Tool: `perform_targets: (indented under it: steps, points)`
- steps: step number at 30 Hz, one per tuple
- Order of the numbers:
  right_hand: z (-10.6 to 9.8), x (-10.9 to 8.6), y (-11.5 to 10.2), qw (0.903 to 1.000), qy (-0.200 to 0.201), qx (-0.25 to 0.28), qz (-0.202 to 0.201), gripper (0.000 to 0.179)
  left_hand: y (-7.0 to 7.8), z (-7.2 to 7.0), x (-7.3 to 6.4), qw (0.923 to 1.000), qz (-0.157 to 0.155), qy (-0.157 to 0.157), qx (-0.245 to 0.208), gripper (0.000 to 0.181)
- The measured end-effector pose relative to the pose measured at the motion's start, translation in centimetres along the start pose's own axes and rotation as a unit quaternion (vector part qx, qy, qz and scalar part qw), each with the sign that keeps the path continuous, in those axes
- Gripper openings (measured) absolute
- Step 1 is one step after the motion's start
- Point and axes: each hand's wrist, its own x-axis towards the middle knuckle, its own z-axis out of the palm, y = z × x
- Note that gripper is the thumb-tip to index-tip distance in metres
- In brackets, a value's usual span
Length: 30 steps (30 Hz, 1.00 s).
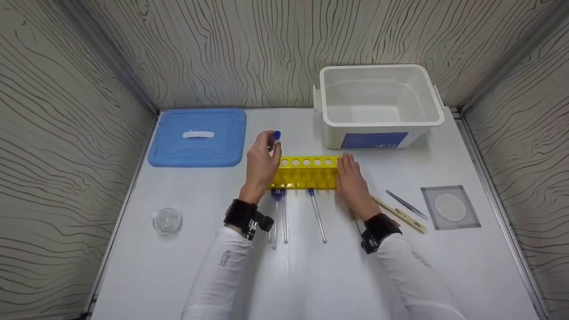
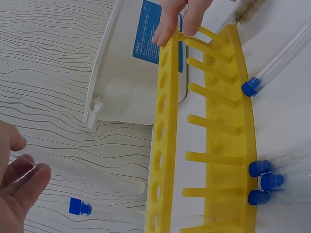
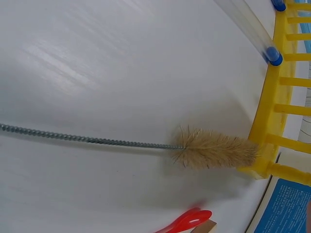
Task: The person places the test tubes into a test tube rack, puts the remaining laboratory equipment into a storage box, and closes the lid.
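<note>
My left hand (image 1: pixel 263 162) pinches a clear test tube (image 2: pixel 97 174), its lower end close to the holes of the yellow test tube rack (image 2: pixel 167 97). Fingers hide that tube's top. A second tube with a blue cap (image 2: pixel 77 206) is upright at the rack's left end. In the head view a blue cap (image 1: pixel 276 135) shows beside the left fingertips; which tube it tops I cannot tell. My right hand (image 1: pixel 353 182) grips the rack's right end. Several capped tubes (image 1: pixel 318 218) lie before the rack. A bristle brush (image 3: pixel 214 149) with a twisted wire handle touches the rack's base.
Behind the rack stands a white bin (image 1: pixel 380 129); its blue lid (image 1: pixel 198 146) lies at the back left. A small glass vessel (image 1: pixel 166 221) is at left. On the right lie a wooden clamp (image 1: pixel 400 215), tweezers (image 1: pixel 406 204) and a grey mesh square (image 1: pixel 429 218) with a white disc.
</note>
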Motion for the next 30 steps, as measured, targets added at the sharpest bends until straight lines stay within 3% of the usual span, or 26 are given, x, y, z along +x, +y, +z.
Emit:
perform_targets:
  steps: [6, 15, 30]
  points:
    - [-0.1, 0.0, 0.0, 1.0000, -0.007, -0.005, 0.005, 0.060, -0.2, 0.1, 0.0, 0.9999, -0.009, -0.012, 0.003, 0.024]
    - [0.4, -0.3, 0.3, 0.9982, 0.049, -0.001, -0.033, 0.054, -0.7, 0.6, -0.4, 0.9990, -0.027, -0.030, 0.021, 0.026]
    - [0.2, -0.2, 0.2, 0.9995, 0.024, 0.001, -0.020, 0.057, -1.5, 1.1, -1.0, 0.9931, -0.085, -0.070, 0.040, 0.028]
